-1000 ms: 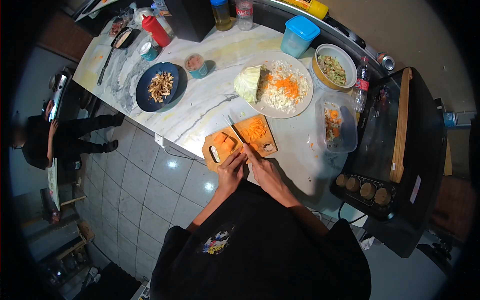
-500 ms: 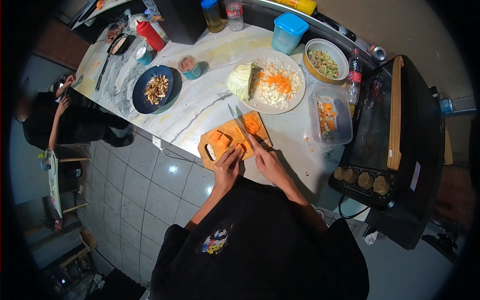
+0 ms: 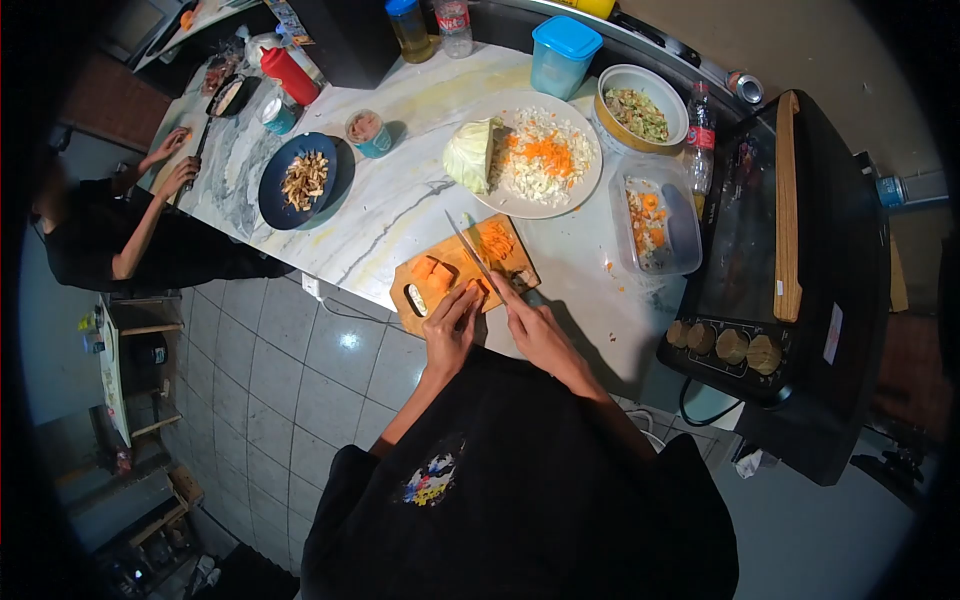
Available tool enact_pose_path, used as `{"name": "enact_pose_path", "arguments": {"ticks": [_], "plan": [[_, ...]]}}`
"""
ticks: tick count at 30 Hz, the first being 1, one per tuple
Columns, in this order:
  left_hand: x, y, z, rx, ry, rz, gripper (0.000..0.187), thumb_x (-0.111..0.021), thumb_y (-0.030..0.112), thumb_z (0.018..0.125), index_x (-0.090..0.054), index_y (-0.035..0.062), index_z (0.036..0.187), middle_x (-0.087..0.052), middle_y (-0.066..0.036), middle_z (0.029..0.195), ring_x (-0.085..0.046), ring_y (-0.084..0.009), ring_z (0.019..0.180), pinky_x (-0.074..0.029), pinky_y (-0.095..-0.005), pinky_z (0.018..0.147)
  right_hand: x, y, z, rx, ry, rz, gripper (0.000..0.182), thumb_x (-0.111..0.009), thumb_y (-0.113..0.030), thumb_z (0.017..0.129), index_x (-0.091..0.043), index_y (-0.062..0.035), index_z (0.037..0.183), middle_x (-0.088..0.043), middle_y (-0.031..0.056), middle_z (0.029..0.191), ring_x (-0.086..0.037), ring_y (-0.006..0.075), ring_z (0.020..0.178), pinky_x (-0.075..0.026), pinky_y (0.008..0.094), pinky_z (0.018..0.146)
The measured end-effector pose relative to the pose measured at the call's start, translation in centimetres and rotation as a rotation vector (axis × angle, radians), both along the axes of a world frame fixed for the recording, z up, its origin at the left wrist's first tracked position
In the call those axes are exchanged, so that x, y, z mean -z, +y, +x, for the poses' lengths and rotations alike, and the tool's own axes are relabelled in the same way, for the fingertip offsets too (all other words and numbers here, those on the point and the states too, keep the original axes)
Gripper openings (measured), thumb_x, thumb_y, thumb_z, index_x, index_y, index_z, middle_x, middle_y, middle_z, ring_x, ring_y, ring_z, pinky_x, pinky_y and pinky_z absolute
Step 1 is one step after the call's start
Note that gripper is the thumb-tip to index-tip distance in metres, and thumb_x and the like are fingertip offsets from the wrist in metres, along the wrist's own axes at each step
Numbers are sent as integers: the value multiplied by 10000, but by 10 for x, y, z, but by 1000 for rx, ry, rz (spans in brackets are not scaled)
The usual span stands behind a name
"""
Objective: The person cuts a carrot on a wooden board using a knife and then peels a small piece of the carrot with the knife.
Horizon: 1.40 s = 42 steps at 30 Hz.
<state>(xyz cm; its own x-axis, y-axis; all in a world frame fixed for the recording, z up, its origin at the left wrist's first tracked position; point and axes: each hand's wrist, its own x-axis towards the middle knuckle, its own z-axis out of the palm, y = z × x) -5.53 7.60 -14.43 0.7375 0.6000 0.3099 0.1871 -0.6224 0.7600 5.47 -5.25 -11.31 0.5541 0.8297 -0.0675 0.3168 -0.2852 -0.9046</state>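
Note:
A wooden cutting board [image 3: 455,268] lies at the counter's front edge. My right hand [image 3: 538,332] grips a knife [image 3: 470,245] by its handle, the blade slanting away to the upper left across the board. With bent fingers, my left hand [image 3: 452,325] presses an orange carrot piece [image 3: 479,287] beside the blade. Larger carrot chunks [image 3: 432,273] sit on the board's left part, and thin carrot strips [image 3: 495,240] are heaped beyond the knife. Behind the board, a plate [image 3: 548,211] carries a cut cabbage [image 3: 470,156], chopped cabbage and shredded carrot.
To the right are a plastic container [image 3: 686,225] with vegetable scraps, a bowl [image 3: 668,95] and a black oven [image 3: 740,230]. A dark blue plate [image 3: 275,190] of browned pieces stands left. At the counter's far left, a co-worker [image 3: 110,230] holds a knife.
My knife blade has shifted slightly along the carrot, while my left hand keeps its hold. The co-worker's hands have moved to the counter. The whole view has tilted a little.

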Motion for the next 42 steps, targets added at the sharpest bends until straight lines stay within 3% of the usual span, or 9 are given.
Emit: {"name": "enact_pose_path", "arguments": {"ticks": [11,18,26,42], "plan": [[-3,4,-4,47,32,-2,330,-676,-68,778,-687,23,1095,-655,-158,1113,-675,-303,967,-543,-338,827,11,4,-13,-34,-107,43,672,-477,17,880,-265,-158,1493,-613,265,783,-627,419,742,-477,487,626],[4,6,-2,37,-1,9,327,-680,-80,762,-692,22,1072,-668,-147,1073,-678,-299,952,-546,-337,800,13,7,-17,-84,-178,-15,735,-498,12,859,-213,-173,1511,-609,269,805,-612,438,710,-491,481,610],[10,7,-3,41,-54,0,343,-656,-134,732,-692,2,1045,-675,-164,1078,-679,-299,970,-551,-330,810,14,4,-24,-105,-235,-56,806,-557,25,831,-197,-184,1521,-573,262,723,-622,405,635,-491,434,544],[4,8,-5,54,-9,-64,313,-665,-143,721,-690,-22,1009,-687,-175,1050,-678,-280,996,-560,-325,812,12,3,-24,-143,-325,-92,801,-556,34,830,-190,-144,1519,-578,259,719,-624,416,596,-512,441,517]]}}
